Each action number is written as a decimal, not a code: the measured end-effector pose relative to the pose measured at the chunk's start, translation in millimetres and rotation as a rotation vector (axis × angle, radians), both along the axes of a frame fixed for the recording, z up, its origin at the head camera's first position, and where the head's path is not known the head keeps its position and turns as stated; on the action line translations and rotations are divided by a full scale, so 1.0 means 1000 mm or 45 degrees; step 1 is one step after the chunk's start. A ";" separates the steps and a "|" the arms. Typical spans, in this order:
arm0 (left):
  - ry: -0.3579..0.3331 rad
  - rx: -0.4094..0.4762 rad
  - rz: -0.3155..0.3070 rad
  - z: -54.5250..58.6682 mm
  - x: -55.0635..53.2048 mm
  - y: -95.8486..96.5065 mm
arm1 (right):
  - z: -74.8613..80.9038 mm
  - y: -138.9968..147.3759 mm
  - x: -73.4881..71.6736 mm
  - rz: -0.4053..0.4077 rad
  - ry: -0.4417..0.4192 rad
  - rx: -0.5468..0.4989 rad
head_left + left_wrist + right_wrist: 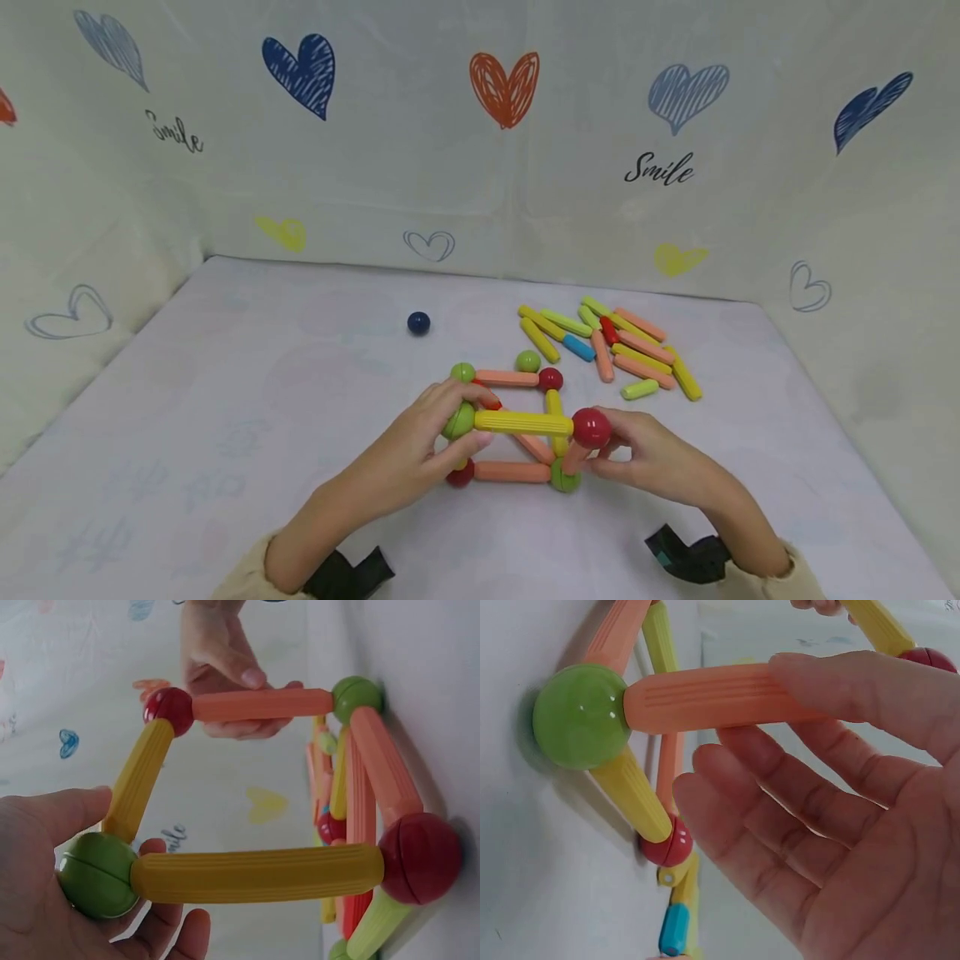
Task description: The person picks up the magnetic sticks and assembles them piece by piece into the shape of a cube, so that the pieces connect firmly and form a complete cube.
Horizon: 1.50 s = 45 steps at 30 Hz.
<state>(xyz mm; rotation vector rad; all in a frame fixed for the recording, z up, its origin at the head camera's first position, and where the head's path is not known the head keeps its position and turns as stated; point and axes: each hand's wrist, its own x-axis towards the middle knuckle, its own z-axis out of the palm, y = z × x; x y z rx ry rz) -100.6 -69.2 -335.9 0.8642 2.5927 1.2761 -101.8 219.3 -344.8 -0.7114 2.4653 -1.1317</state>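
A frame of coloured rods and balls stands on the table, with orange rods (512, 472) along its base. Raised above the base is a yellow rod (523, 423) between a green ball (457, 421) and a red ball (591, 428). My left hand (412, 454) holds that green ball, its thumb reaching along the yellow rod in the left wrist view. An upright yellow rod (259, 874) runs from this ball down to a base red ball (420, 859). My right hand (660, 454) pinches an upright orange rod (712, 697) above a base green ball (581, 716).
Behind the frame lies a loose green ball (528, 361), and a dark blue ball (418, 323) rests farther back to the left. Several loose rods (643, 370) in yellow, orange, green, blue and red form a pile at the back right. A heart-printed backdrop (420, 167) rises behind the table.
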 end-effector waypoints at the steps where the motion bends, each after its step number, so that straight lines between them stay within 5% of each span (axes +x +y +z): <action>1: -0.017 0.006 -0.013 0.001 -0.001 -0.002 | 0.000 0.002 -0.001 0.006 0.001 0.019; 5: -0.093 0.037 -0.068 0.004 -0.003 -0.010 | -0.001 0.013 -0.007 -0.067 0.058 0.126; 14: -0.089 0.061 -0.201 0.012 -0.009 -0.028 | -0.017 0.051 -0.025 -0.486 0.282 0.348; 22: -0.100 0.059 -0.162 0.012 -0.008 -0.028 | -0.040 0.059 -0.035 -0.513 0.248 0.492; 32: -0.073 -0.041 -0.116 0.015 -0.006 -0.023 | -0.045 0.054 -0.038 -0.645 0.176 0.619; 36: -0.044 -0.057 -0.108 0.016 -0.005 -0.023 | -0.038 0.053 -0.037 -0.672 0.118 0.623; 45: -0.035 -0.063 -0.101 0.017 -0.004 -0.024 | 0.016 0.026 0.000 -0.698 0.467 0.364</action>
